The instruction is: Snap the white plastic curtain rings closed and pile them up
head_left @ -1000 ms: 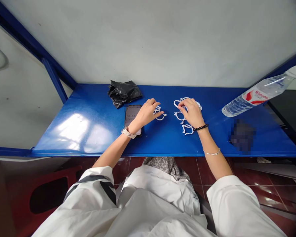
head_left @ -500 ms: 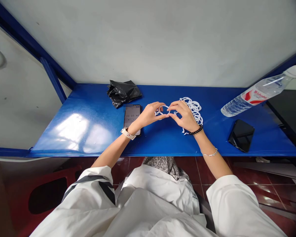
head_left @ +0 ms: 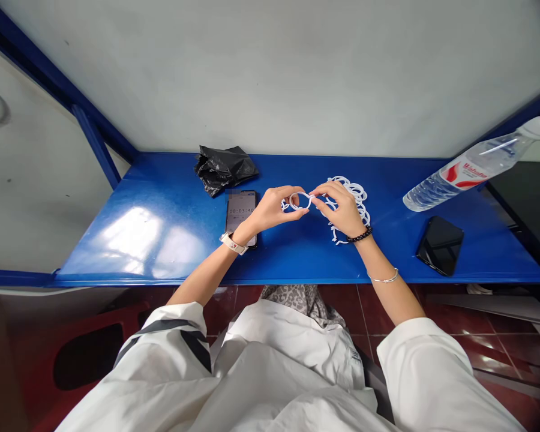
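A white plastic ring is held up just above the blue tabletop, between the two hands. Its left side is gripped between thumb and fingers of the left hand; its right side is pinched by the fingertips of the right hand. The ring is judged very light, fairly stiff with slight spring, and smooth enough to slip if held loosely. Its thin band could be bent or snapped under force; a fingertip hold on opposite sides is considered soundest. A cluster of similar white rings is noted beside the right hand, partly covered by it; tangling is thought possible.

Containers: a transparent bottle, capped, is found part-filled with clear liquid. A crumpled black plastic bag is noted; its contents cannot be determined.
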A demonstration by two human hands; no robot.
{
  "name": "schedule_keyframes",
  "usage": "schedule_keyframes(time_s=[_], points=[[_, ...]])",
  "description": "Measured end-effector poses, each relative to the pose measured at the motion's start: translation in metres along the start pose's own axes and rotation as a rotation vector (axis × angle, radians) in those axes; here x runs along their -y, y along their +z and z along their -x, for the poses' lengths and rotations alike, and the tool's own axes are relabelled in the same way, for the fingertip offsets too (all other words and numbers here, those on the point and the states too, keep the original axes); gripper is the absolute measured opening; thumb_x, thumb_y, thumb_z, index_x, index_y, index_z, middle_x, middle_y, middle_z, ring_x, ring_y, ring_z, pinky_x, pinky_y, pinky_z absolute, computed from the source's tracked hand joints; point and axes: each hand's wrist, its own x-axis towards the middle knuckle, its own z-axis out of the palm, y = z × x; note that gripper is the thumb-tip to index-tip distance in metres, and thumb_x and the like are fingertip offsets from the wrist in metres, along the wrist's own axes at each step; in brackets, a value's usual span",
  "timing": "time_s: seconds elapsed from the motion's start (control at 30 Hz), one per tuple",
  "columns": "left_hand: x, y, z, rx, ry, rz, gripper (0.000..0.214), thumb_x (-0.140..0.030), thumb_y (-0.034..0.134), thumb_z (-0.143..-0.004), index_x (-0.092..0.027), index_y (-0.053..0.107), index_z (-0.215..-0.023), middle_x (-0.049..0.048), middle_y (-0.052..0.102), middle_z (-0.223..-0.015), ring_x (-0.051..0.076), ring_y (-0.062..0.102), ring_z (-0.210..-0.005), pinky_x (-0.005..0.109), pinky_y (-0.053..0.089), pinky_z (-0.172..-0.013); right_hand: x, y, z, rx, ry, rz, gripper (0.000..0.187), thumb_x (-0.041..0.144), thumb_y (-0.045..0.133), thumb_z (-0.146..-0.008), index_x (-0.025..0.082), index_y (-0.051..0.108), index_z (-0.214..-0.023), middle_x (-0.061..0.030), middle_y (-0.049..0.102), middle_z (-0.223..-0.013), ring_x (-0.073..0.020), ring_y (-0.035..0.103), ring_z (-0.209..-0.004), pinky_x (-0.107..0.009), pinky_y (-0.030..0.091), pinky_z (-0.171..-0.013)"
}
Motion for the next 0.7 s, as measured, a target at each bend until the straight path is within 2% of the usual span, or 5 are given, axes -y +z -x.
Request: schedule_keyframes(time_s=[0.7], points=[[-0.0040, 0.0037, 0.0030, 0.001, 0.036, -0.068, 0.040, -0.051, 0.067, -0.090, -0.015, 0.071, -0.106, 0.0016, 0.069, -0.074, 0.013, 0.061, -0.065, 0.025, 0.049, -0.066, 0.0031, 0.0028, 0.0021, -0.027, 0.054, 0.009, 0.036, 0.052, 0.050, -0.101, 0.024, 0.061, -0.082, -0.0070, 0.069, -0.081, -0.0240, 0.063, -0.078, -0.040, 0.051, -0.075]])
